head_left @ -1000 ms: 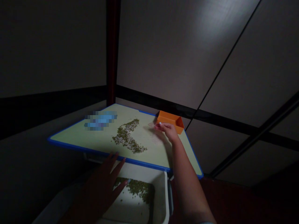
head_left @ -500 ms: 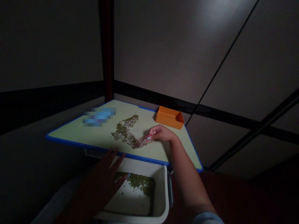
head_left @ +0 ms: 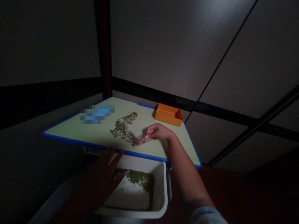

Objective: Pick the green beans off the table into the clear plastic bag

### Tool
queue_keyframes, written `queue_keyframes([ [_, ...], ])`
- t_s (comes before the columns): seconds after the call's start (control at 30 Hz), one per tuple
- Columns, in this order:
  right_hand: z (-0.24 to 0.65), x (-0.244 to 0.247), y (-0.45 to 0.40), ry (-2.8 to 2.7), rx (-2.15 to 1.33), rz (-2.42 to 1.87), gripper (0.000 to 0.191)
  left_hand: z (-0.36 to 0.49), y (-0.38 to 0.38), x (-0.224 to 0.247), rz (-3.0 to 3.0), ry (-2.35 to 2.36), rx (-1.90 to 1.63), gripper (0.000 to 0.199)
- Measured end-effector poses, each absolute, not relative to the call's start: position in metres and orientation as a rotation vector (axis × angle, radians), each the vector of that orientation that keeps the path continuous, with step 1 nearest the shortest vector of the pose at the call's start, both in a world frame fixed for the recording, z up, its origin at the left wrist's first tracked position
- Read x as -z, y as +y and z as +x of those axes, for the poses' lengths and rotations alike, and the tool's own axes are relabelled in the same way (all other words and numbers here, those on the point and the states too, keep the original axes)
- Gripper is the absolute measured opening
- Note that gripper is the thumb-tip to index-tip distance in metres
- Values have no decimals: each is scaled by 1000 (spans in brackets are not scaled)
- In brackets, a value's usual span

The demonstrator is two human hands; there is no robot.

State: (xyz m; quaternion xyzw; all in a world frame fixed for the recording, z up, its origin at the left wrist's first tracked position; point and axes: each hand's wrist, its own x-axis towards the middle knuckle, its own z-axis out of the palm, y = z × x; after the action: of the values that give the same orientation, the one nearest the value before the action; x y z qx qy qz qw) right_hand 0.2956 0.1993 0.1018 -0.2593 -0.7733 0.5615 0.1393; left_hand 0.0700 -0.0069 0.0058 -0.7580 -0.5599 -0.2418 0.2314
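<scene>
My right hand [head_left: 159, 132] is closed in a pinch on a thin, clear plastic piece [head_left: 141, 140]; its exact kind is hard to make out. The piece's far end touches the near tip of a curved trail of small green grains [head_left: 121, 127], perhaps beans, on the pale tabletop [head_left: 77, 133]. Fingers spread, my dark, shadowed left hand [head_left: 105, 172] is at the near blue edge of the table, above the white bin [head_left: 165, 189]. Inside that bin lie more green grains [head_left: 140, 179], mostly along its far and right sides.
An orange open box [head_left: 168, 115] stands at the table's back right. Farther left lies a blurred-out blue item [head_left: 98, 114]. Panelled walls [head_left: 163, 56] rise close behind the table, with a dark red post [head_left: 104, 49] at the corner.
The scene has shifted slightly up and left in the view. My right hand and the plastic piece have barely moved against the table. My left hand stays by the edge.
</scene>
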Motion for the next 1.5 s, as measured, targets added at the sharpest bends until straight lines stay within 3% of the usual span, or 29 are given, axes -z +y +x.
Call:
queue_keyframes([
  [0.73,292,-94,203,-2176,-1619,-785,22,69,-8,-2,-2099,-1598,674,64],
  [1.1,292,-101,197,-2203,-1612,-784,26,69,-9,-2,-2094,-1616,631,59],
  [1.5,294,-101,199,-2246,-1608,-782,25,71,-10,-7,-2150,-1681,687,68],
])
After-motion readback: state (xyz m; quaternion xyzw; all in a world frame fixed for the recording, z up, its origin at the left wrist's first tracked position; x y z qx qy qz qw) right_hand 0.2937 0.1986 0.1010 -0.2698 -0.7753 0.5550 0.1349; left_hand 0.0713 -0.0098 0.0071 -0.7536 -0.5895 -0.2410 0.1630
